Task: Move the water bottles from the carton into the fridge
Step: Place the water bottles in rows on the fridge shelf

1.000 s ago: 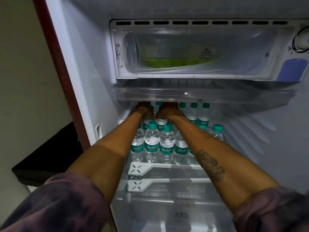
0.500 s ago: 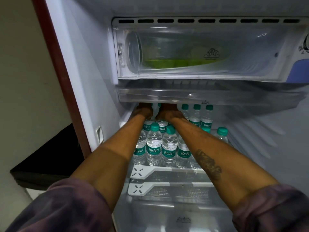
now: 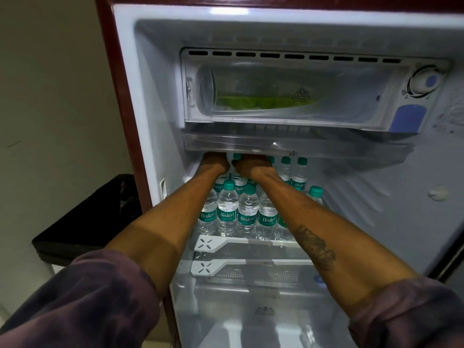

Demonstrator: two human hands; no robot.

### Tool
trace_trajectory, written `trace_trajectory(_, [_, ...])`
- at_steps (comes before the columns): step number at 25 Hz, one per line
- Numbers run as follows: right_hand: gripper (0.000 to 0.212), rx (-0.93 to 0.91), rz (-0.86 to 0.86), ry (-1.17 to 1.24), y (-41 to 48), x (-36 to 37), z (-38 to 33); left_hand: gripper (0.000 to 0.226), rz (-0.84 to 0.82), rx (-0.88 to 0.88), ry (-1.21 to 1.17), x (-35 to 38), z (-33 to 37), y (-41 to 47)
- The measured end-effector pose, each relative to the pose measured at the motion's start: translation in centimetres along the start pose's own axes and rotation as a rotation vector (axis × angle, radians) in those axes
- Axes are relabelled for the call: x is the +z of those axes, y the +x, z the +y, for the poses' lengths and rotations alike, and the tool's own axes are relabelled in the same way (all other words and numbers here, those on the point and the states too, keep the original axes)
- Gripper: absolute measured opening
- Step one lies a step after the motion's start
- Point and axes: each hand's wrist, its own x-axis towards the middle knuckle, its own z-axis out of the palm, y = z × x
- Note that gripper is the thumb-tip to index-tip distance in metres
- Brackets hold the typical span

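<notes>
Fridge shelf [image 3: 209, 243] w/ bottles [image 3: 228, 209], left hand [image 3: 216, 164], right hand [image 3: 251, 165] under tray [image 3: 301, 145], grip can't tell, wall [image 3: 50, 96] beside

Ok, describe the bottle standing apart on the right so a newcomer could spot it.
In the open fridge, find the upper wire shelf holding green-capped water bottles. Just right of the person's right forearm stands the lone bottle. Only its cap and shoulder show, its label is hidden, and no bottle stands to its right.
</notes>
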Motion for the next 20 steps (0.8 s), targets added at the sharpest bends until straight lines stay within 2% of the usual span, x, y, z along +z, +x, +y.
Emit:
trace_trajectory(2, [0.034,0.010,0.058,0.005,-1.2,-0.6,-0.7,0.041,0.040,0.026,-0.002,-0.7,0.5,-1.6])
trace_trajectory(6, [0.029,-0.007,-0.018,-0.111,-4.5,-1.9,-1.0,0.035,0.046,0.064,-0.043,-1.6,1.6,-5.5])
trace_trajectory(10, [0.028,-0.013,0.032,-0.219,-9.0,-3.1,-1.2,0.024,0.086,0.083,0.053,-2.1,2.6,-10.2])
trace_trajectory(13, [0.027,-0.054,0.109,-0.203,-12.1,-3.6,-1.6,0.030,0.115,0.121,0.053,-2.8,2.8,-13.3])
trace_trajectory(20, [0.036,-0.171,0.261,-0.035,-20.3,-1.6,-2.9,0.042,0.247,0.197,-0.148,-1.9,0.4,-21.6])
